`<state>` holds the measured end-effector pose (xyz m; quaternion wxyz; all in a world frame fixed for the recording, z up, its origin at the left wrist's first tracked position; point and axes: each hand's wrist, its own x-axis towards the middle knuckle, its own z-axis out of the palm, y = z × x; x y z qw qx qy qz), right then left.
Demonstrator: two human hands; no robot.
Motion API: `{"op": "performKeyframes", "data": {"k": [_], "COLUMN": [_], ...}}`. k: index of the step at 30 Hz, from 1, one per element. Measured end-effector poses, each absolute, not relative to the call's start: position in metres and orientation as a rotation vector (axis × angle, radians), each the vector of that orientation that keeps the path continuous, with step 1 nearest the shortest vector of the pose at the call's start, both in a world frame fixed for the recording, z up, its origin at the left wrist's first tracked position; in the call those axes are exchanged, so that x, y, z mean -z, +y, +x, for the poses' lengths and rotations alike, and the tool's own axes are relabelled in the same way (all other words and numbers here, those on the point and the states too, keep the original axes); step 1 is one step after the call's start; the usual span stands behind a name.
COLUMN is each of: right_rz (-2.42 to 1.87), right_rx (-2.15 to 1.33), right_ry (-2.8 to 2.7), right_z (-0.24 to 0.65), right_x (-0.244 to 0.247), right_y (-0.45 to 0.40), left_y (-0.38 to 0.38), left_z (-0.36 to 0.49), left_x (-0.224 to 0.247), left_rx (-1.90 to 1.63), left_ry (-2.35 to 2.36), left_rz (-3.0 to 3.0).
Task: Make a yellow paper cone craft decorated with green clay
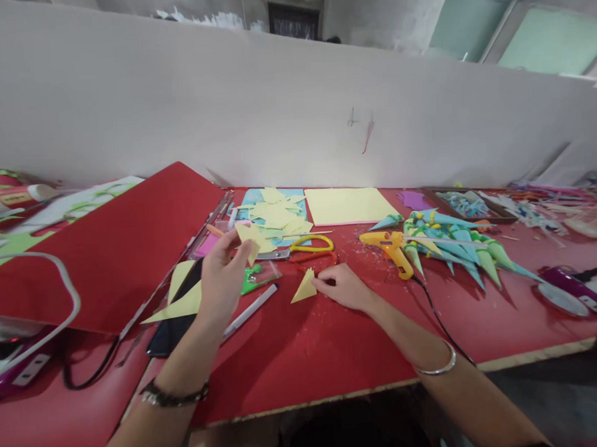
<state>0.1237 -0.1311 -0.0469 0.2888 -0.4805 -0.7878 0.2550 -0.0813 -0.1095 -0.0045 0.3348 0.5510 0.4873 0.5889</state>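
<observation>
My left hand is raised over the left-middle of the red table, thumb and fingers pinching a small piece of yellow paper. Lower and to the right, my right hand has its fingertips closed on the edge of a pointed, folded yellow paper piece, close to the tabletop. Between and behind the hands lie scissors with yellow and red handles. A white marker pen rests nearer me, beside a small green item and clear plastic. Cut yellow paper pieces are heaped on a blue sheet behind.
Right of my hands are an orange glue gun with a trailing cord and a pile of blue-green paper cones. A dark phone lies left under yellow paper. A red board leans at left; a white partition stands behind.
</observation>
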Motion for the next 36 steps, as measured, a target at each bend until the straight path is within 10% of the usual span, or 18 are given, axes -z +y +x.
{"op": "performKeyframes", "data": {"k": [17,36], "right_rz": [-1.694,-1.557], "right_rx": [-0.055,0.146], "right_ry": [-2.416,-2.345], "right_z": [0.075,0.07], "right_x": [0.007,-0.045], "right_y": [-0.047,-0.045], "left_y": [-0.133,-0.136], "left_z": [-0.068,-0.069], "left_x": [0.044,0.042], "left_rx": [-0.82,-0.938], "left_ry": [1.275,1.224], "left_rz": [2.507,2.233]}}
